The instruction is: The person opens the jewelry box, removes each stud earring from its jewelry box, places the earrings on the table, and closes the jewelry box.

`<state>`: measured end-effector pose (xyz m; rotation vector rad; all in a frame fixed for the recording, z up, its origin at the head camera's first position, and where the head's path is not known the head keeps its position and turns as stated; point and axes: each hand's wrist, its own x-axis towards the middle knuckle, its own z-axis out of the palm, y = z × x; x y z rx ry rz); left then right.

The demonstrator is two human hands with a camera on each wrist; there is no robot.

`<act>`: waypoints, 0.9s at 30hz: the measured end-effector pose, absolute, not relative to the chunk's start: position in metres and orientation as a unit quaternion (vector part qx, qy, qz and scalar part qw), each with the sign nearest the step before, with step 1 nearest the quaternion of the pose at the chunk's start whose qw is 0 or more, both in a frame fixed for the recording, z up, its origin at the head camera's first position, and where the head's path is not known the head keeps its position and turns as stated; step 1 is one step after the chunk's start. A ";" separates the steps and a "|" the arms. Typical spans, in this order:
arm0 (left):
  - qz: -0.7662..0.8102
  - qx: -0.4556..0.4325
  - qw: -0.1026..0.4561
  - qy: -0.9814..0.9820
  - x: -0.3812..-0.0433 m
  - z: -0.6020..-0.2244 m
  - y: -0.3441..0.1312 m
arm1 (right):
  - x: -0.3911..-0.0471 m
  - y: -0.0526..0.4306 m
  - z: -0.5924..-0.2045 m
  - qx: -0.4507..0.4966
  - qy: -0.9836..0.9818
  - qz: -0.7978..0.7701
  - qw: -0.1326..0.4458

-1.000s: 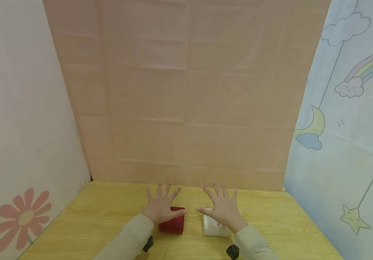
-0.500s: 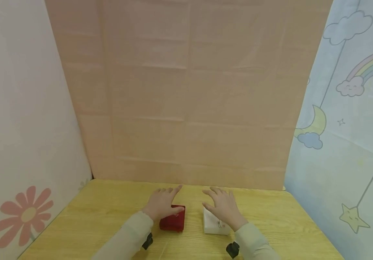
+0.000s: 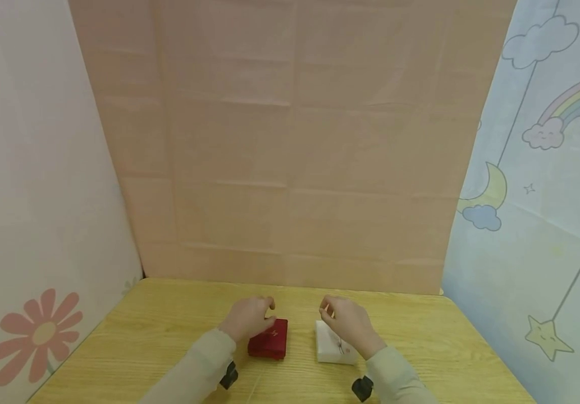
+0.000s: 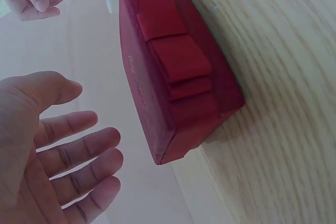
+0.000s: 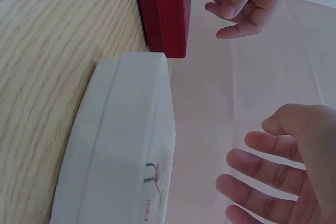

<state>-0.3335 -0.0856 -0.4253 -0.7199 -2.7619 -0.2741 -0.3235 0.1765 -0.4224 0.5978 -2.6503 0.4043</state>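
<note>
A dark red gift box (image 3: 270, 340) with a ribbon bow on its side and gold lettering on top lies on the wooden table. My left hand (image 3: 247, 318) hovers over its far left part, fingers loosely bent and holding nothing; the left wrist view shows the box (image 4: 173, 72) apart from the fingers (image 4: 79, 150). To the right lies a white box (image 3: 329, 347) with a small dark drawing and red marks. Above its far right part is my right hand (image 3: 347, 318), also relaxed and holding nothing. In the right wrist view the white box (image 5: 118, 140) stands clear of these fingers (image 5: 262, 177).
The boxes sit side by side with a strip of table (image 3: 302, 348) between them. A tan backdrop (image 3: 290, 168) rises behind the table's far edge. Patterned sheets hang at the left (image 3: 42, 224) and right (image 3: 547, 269). Black wrist straps show below both sleeves.
The spread, straight fingers of both hands have bent inward into a loose curl. Both hands stay above the boxes, which have not moved on the table.
</note>
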 end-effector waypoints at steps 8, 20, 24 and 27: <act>-0.097 -0.244 0.124 -0.957 -0.333 -0.424 -0.087 | -0.325 0.178 -0.424 0.212 -0.946 0.137 0.201; -0.109 -0.247 0.093 -0.958 -0.336 -0.419 -0.093 | -0.321 0.159 -0.416 0.237 -0.944 0.169 0.158; -0.150 -0.258 0.025 -0.954 -0.339 -0.422 -0.103 | -0.319 0.139 -0.412 0.260 -0.941 0.211 0.059; -0.192 -0.253 -0.034 -0.948 -0.341 -0.425 -0.112 | -0.318 0.124 -0.413 0.261 -0.939 0.224 -0.016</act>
